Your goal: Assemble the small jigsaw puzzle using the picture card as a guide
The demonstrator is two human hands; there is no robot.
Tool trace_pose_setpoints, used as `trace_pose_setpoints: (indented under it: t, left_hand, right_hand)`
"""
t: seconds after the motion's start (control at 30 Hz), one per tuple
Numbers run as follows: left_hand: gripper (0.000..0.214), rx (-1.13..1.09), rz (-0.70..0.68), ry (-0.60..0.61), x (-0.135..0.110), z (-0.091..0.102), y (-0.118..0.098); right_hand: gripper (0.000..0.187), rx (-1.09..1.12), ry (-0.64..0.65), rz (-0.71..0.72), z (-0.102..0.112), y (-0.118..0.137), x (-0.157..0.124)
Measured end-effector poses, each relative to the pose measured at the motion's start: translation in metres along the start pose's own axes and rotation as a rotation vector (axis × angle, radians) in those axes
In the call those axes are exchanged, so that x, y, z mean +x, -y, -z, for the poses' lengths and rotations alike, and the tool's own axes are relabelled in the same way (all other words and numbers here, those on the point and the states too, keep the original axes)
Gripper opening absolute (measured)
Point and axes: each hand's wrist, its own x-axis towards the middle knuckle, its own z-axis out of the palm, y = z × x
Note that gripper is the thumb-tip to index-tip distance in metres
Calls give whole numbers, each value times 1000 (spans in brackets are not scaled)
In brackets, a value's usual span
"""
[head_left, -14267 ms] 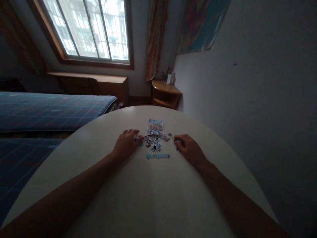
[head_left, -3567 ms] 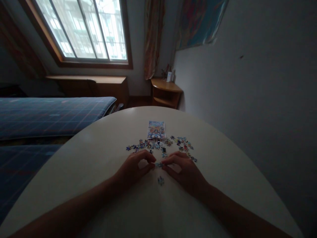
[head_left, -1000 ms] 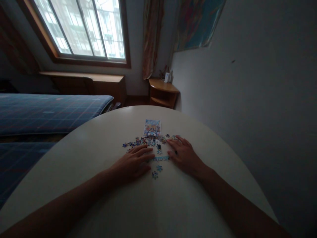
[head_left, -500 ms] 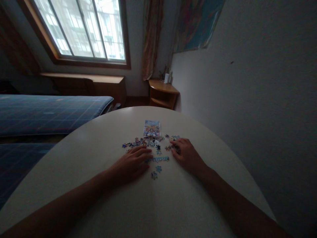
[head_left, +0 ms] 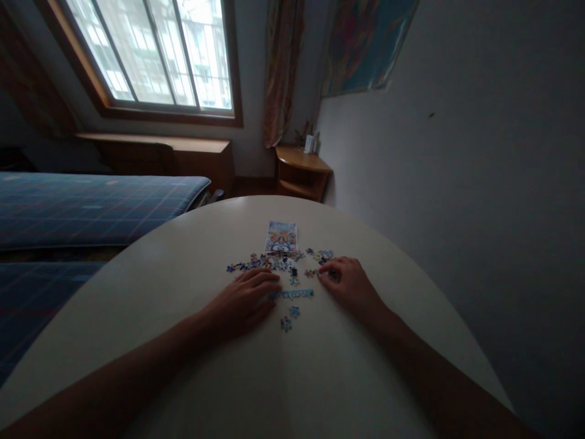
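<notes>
Several loose jigsaw pieces (head_left: 274, 263) lie scattered on a round white table (head_left: 283, 378). A small picture card (head_left: 281, 236) sits just beyond them. A joined blue strip of pieces (head_left: 292, 294) lies between my hands. My left hand (head_left: 244, 299) rests flat with fingers stretched out, fingertips touching the strip's left end. My right hand (head_left: 350, 285) lies to the right with fingers curled over loose pieces at the scatter's right side; what they grip is too small to make out. Two separate small pieces (head_left: 289, 317) lie nearer to me.
A grey wall (head_left: 457, 158) runs close along the table's right side. A bed with a blue checked cover (head_left: 91, 204) stands to the left. A wooden corner shelf (head_left: 299, 171) and a window (head_left: 155, 55) are at the back.
My right hand's fingers went from stretched out to curled over pieces at the right of the scatter. My left hand has stayed flat by the strip.
</notes>
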Motion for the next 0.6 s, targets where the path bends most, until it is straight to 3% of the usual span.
trace_pose_setpoints:
  t: [0.23, 0.6]
  left_hand:
    - [28, -2, -10, -11, 2, 0, 0]
    - [33, -46, 19, -38, 2, 1, 2]
  right_hand:
    - [13, 17, 11, -44, -7, -1, 3]
    - [13, 69, 16, -42, 1, 11, 0]
